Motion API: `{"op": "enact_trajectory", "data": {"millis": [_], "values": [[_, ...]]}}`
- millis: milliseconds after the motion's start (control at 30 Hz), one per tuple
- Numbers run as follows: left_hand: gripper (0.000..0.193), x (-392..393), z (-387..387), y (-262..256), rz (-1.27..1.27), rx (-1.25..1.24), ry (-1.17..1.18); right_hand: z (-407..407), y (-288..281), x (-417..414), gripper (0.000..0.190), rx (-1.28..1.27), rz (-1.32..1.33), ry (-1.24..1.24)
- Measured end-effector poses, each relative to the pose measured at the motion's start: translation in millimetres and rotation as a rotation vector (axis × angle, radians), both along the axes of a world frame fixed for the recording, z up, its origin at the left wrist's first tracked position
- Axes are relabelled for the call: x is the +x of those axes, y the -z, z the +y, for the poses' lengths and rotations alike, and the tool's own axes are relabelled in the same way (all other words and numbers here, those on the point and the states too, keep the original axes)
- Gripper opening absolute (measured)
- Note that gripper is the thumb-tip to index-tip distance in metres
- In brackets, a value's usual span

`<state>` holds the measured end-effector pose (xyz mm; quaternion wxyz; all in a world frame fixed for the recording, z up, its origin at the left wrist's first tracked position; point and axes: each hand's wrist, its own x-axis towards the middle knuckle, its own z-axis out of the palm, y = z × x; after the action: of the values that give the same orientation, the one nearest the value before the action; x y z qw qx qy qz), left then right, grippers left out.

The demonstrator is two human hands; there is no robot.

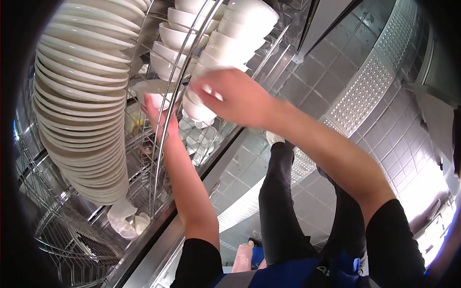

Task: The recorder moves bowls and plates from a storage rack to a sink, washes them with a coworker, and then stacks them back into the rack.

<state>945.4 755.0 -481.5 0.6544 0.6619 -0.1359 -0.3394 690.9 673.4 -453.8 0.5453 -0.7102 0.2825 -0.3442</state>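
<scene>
My left hand (162, 117) reaches through a wire rack (187, 54) and grips a white bowl (160, 100) from below, its thumb along the near side. Over the front of the rack my right hand (230, 97) is raised, blurred, its fingers curled; whether it touches the bowls behind it cannot be told. Beyond the hands stand nested white bowls (237, 36) in a tall bright stack, with more white bowls (173, 54) just left of it. A long curved row of white plates (83, 108) fills the rack's left side.
Small white cups (201, 138) lie in a wire basket below the bowls. A crumpled white plastic bag (124, 219) is under the plates. The steel cabinet edge (201, 176) runs diagonally beside my left arm. A perforated drain cover (356, 97) crosses the tiled floor. Another person's pink-clad leg (243, 257) shows at the bottom.
</scene>
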Motion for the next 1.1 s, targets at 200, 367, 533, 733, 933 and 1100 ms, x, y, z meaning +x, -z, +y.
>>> {"op": "enact_trajectory", "data": {"millis": [200,367,533,733,933,1100], "values": [[0.071,27,-17,7,-0.034,0.115,0.178,-64,-22,61,0.024,-0.103,0.441,-0.129],[0.078,14,-40,8,-0.072,0.188,0.26,-84,15,87,0.027,-0.061,0.469,-0.119],[0.087,7,-50,2,-0.012,0.318,0.306,-82,25,95,0.024,-0.105,0.401,-0.094],[0.089,10,-56,-2,-0.119,0.385,0.349,-83,16,94,0.023,0.031,0.339,0.043],[0.088,3,-61,-16,-0.176,0.428,0.376,-88,11,93,0.023,-0.026,0.341,0.034],[0.092,2,-51,-2,-0.157,0.383,0.379,-84,12,87,0.023,-0.03,0.393,0.013]]}}
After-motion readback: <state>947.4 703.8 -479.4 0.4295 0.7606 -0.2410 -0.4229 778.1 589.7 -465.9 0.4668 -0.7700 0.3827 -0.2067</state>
